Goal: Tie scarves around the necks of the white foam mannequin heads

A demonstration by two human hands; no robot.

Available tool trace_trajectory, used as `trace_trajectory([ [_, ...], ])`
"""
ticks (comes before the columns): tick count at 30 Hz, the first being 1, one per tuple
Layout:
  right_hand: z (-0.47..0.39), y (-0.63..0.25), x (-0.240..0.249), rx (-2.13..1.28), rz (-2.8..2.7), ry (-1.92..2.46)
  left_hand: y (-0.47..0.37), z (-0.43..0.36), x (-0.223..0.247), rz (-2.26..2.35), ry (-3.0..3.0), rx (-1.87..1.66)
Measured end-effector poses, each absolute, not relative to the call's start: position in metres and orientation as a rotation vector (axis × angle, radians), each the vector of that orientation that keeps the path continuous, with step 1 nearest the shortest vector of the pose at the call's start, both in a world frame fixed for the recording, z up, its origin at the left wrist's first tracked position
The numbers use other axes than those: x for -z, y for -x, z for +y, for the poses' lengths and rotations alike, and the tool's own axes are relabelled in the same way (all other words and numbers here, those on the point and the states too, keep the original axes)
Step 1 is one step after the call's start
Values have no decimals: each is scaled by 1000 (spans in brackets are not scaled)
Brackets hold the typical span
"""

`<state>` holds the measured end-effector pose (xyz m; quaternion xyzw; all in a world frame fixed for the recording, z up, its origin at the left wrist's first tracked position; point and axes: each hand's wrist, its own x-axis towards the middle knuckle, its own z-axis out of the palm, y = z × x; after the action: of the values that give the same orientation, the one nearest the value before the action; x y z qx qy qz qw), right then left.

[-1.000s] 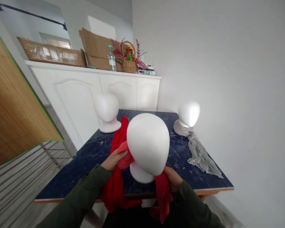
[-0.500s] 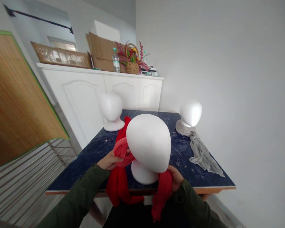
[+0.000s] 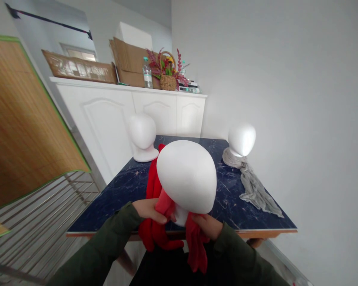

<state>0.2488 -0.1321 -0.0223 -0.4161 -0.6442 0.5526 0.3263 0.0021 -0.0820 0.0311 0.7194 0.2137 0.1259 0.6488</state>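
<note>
A white foam mannequin head (image 3: 186,174) stands at the near edge of the table, directly before me. Around its neck passes a pinkish-red scarf (image 3: 165,203); the stretch behind the neck is hidden. My left hand (image 3: 150,209) is closed on the scarf at the left of the neck. On the other side, my right hand (image 3: 209,225) pinches the scarf just under the head's right part, and one end dangles below the table edge. A brighter red knitted cloth (image 3: 153,180) lies to the left of the head, its lower part drooping over the edge near my left hand.
Farther back on the dark blue marbled table (image 3: 226,200) stand a bare white head (image 3: 143,133) at left and another head (image 3: 241,139) at right with a grey scarf (image 3: 258,190). A metal rack (image 3: 62,198) is at left. A white cabinet (image 3: 107,115) stands behind.
My left hand has moved right and slightly down, drawing the scarf closer against the neck. My right hand has shifted left toward the neck's front. The view has tilted slightly.
</note>
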Motion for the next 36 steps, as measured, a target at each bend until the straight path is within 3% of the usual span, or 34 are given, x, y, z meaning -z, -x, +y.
trace_trajectory([
  [3,-138,-241,16,-1133,-1875,1133,-14,-85,-47,445,-1794,-213],
  [6,-141,-225,13,-1081,-1724,1090,-18,-89,-49,444,-1804,-212],
  [14,-148,-181,11,-1784,-582,699,-20,-108,-43,545,-1907,-391],
  [18,-146,-178,14,-1913,-292,581,-18,-119,-49,715,-2206,-402],
  [24,-139,-169,20,-1734,-265,646,-25,-132,-43,1062,-2618,-550],
  [30,-145,-162,3,-1806,-434,642,-36,-133,-21,1211,-2840,-615],
  [36,-144,-157,13,-1533,-769,847,-40,-138,-15,1205,-2844,-589],
])
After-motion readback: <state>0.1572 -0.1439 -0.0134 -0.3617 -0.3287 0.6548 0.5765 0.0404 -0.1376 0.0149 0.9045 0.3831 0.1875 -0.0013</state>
